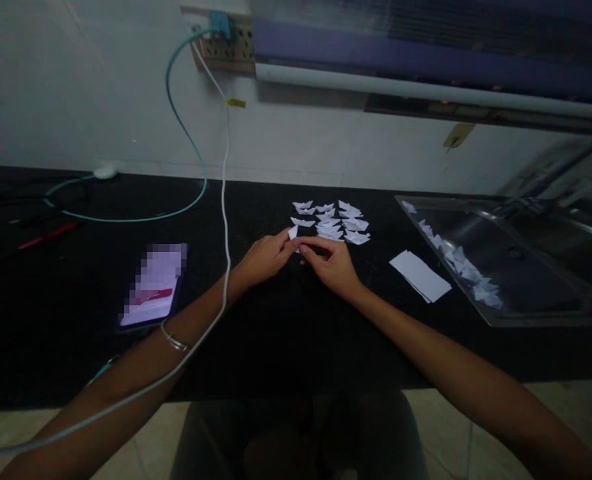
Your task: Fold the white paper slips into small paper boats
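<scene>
My left hand [266, 257] and my right hand [330, 263] meet over the black counter [286, 333], fingers pinched together on a small white folded paper piece [293, 233]. Its tip sticks up between my left thumb and fingers. Just beyond my hands lies a cluster of several small folded white paper boats [332, 222]. A stack of flat white paper slips [420, 275] lies to the right of my right hand.
A phone [153, 285] with a lit screen lies left of my left forearm. A white cable [225, 200] hangs from a wall socket [223, 40] across my left arm; a teal cable [186, 133] loops behind. A steel sink [501, 260] at right holds more paper pieces [463, 267]. A red pen [49, 235] lies far left.
</scene>
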`<act>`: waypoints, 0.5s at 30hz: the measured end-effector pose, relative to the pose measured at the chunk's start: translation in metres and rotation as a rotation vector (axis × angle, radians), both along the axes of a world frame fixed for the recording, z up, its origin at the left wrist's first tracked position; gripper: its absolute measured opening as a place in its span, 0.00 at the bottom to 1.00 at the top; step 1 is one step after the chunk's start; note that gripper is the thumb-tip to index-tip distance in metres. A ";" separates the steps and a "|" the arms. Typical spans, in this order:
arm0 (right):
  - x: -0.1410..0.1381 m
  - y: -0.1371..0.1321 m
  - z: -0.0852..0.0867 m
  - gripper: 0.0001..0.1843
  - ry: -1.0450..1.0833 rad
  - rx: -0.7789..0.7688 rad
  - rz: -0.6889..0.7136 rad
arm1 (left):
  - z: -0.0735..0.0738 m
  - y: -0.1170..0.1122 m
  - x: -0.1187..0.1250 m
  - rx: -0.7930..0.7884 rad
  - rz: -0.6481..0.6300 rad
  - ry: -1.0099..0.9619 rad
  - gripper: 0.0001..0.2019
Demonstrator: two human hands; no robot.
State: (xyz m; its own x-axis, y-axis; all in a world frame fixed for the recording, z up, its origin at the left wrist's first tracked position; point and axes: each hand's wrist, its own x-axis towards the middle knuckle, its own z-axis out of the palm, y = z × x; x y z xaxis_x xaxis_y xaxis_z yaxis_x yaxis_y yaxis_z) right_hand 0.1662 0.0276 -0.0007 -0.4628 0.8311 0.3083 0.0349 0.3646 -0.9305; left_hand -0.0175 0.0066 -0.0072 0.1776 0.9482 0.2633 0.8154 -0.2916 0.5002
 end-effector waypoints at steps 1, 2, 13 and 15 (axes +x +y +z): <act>0.000 0.000 -0.001 0.14 0.013 -0.014 0.011 | 0.000 0.000 -0.001 0.005 0.008 0.037 0.20; -0.001 0.000 -0.002 0.15 0.029 -0.033 0.024 | 0.001 0.000 -0.001 0.006 0.012 0.076 0.20; -0.003 0.003 -0.011 0.16 0.112 -0.166 0.014 | -0.001 0.000 -0.001 0.015 0.010 0.267 0.23; -0.003 0.003 -0.009 0.13 0.122 -0.163 0.005 | -0.001 0.000 -0.001 0.012 -0.004 0.280 0.24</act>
State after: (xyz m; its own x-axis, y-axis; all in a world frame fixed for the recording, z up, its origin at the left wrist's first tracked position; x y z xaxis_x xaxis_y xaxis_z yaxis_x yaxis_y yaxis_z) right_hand 0.1636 0.0306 -0.0099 -0.4345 0.8724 0.2242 -0.0836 0.2087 -0.9744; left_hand -0.0186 0.0071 -0.0077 0.2490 0.9444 0.2146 0.9200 -0.2999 0.2523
